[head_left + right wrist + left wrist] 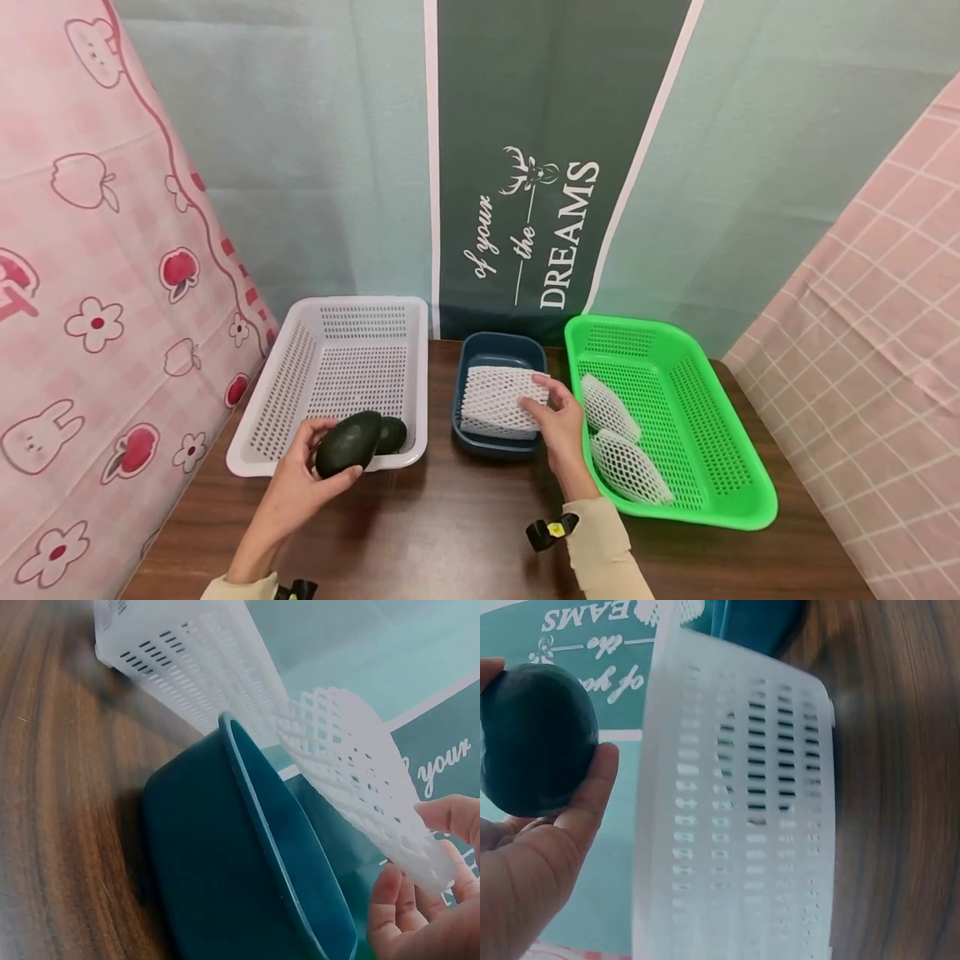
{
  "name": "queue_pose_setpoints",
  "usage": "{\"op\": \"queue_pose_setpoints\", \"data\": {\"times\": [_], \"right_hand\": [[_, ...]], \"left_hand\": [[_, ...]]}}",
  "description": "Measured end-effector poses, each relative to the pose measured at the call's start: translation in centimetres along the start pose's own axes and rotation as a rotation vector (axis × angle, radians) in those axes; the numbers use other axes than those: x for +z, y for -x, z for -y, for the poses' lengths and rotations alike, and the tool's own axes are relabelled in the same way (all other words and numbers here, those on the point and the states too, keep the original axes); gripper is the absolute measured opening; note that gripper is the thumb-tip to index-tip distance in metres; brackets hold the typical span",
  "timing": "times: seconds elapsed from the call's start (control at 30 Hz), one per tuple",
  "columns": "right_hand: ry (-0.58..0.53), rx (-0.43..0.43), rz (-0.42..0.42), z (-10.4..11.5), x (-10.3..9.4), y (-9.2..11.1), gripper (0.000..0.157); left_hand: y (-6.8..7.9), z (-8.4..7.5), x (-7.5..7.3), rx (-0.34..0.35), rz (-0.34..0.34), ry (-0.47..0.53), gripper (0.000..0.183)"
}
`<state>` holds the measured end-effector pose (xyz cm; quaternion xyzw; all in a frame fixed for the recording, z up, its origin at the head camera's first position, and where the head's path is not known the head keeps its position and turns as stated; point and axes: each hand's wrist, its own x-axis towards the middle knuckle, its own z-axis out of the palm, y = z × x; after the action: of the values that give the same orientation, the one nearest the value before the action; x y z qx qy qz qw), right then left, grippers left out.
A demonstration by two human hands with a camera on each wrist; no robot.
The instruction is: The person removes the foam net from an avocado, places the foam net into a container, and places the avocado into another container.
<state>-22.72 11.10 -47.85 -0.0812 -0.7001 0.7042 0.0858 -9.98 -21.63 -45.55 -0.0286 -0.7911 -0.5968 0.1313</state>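
My left hand (303, 479) grips a dark green avocado (348, 444), held over the near edge of the white basket (326, 305). Behind it a second avocado (392, 435) lies inside that basket, partly hidden. With thumb and fingers my right hand (558, 421) pinches the right end of a white foam fruit net (498, 404). That net overlaps the small dark blue bin (495, 447) in the head view; from the right wrist, the net (360, 765) shows raised above the bin's rim (255, 802).
To the right stands a green basket (731, 408) with two white foam fruit nets (630, 471) along its left side. All the containers stand on a dark wooden table (442, 533). Printed cloths (360, 150) hang behind and at both sides.
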Motion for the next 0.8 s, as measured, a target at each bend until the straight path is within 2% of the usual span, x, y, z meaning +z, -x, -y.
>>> {"op": "queue_pose_setpoints", "data": {"times": [0.13,0.23,0.5,0.67,0.8], "right_hand": [[0.022,0.009,0.018,-0.1,0.4,-0.8,0.043],[0.034,0.021,0.015,-0.2,0.6,-1.4,0.043],[0.062,0.056,0.010,-0.2,0.8,-3.1,0.042],[0.071,0.094,0.018,-0.1,1.3,-4.0,0.042],[0.090,0.100,0.019,-0.4,1.7,-4.7,0.040]], "left_hand": [[-0.7,0.6,-0.9,-0.020,-0.013,0.022,0.062],[-1.4,0.9,-1.5,-0.013,-0.015,-0.020,0.063],[-3.2,1.6,-3.3,-0.024,0.044,-0.089,0.061],[-4.7,1.8,-4.5,0.022,0.085,-0.054,0.061],[-6.3,1.0,-5.4,0.028,0.124,-0.014,0.063]]}}
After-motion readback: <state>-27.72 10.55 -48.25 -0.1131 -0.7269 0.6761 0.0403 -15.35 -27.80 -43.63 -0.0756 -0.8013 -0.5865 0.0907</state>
